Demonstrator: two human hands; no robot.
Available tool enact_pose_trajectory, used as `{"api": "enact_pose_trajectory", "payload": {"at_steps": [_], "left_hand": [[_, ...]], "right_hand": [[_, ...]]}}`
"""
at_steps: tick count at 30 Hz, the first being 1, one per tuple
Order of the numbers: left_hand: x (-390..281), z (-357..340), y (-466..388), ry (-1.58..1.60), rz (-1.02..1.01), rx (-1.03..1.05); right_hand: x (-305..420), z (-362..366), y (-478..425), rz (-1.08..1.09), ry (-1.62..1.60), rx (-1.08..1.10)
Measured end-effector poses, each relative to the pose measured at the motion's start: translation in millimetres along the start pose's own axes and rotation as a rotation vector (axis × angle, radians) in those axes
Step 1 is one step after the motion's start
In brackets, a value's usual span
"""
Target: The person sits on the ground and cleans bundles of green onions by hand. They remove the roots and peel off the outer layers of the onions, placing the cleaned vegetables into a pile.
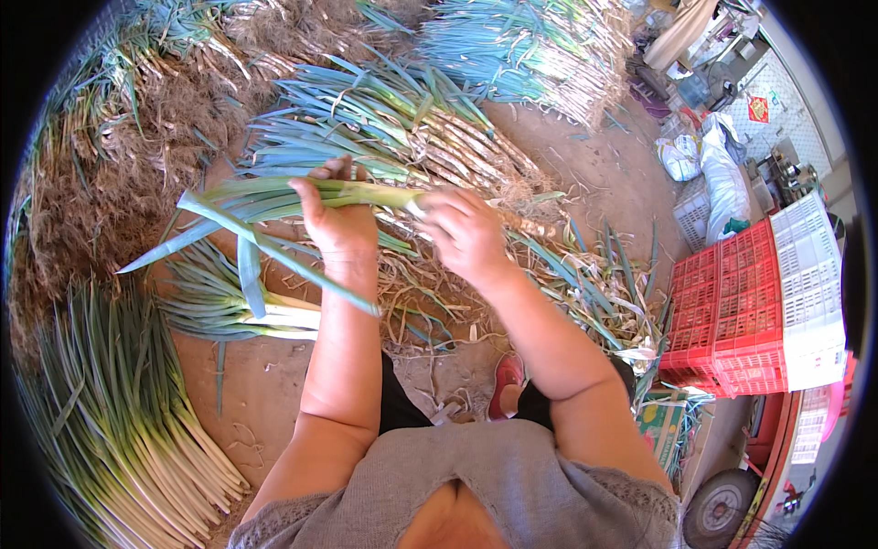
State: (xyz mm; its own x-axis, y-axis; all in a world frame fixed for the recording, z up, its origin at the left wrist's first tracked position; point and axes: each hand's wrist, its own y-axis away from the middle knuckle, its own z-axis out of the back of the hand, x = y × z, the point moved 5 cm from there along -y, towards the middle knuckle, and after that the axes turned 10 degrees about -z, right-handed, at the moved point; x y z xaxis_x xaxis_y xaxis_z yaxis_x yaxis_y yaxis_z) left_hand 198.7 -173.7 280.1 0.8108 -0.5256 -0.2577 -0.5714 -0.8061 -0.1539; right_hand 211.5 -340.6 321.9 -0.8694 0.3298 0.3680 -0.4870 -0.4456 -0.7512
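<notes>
My left hand (343, 219) is closed around the green upper stalk of a leek-like green onion (274, 195) held crosswise before me. Its long leaves fan out to the left, and one bent leaf hangs across my left forearm. My right hand (463, 233) grips the pale lower stalk, its fingers slightly blurred; the root end is partly hidden behind it. Just beyond my hands lies a heap of uncleaned green onions (453, 137) with brown, rooty ends. Below my left hand, a small bunch of cleaned green onions (281, 317) shows white stalks.
A large row of cleaned green onions (137, 439) lies at lower left. Rooty piles (158, 123) and another bundle (528, 55) lie farther off. Stripped leaves (603, 295) litter the ground at right, beside stacked red crates (727, 316), a white crate (809, 295) and a wheel (720, 508).
</notes>
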Motion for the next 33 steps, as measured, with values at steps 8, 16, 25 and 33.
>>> {"api": "enact_pose_trajectory", "payload": {"at_steps": [8,16,25,33], "left_hand": [[-51.0,24.6,-29.5,0.076,-0.084,-0.005],[-33.8,9.9,-20.6,0.343,0.103,0.107],[-14.0,-16.5,-8.6,0.403,0.198,0.298],[-24.4,-9.2,-12.2,0.312,0.127,0.266]], "right_hand": [[-248.9,282.1,209.5,-1.091,1.328,0.963],[-67.0,69.3,10.0,-0.789,0.038,0.601],[5.3,-53.9,-24.8,-0.573,-0.453,0.460],[22.5,-60.6,-36.3,-0.489,-0.259,0.313]]}}
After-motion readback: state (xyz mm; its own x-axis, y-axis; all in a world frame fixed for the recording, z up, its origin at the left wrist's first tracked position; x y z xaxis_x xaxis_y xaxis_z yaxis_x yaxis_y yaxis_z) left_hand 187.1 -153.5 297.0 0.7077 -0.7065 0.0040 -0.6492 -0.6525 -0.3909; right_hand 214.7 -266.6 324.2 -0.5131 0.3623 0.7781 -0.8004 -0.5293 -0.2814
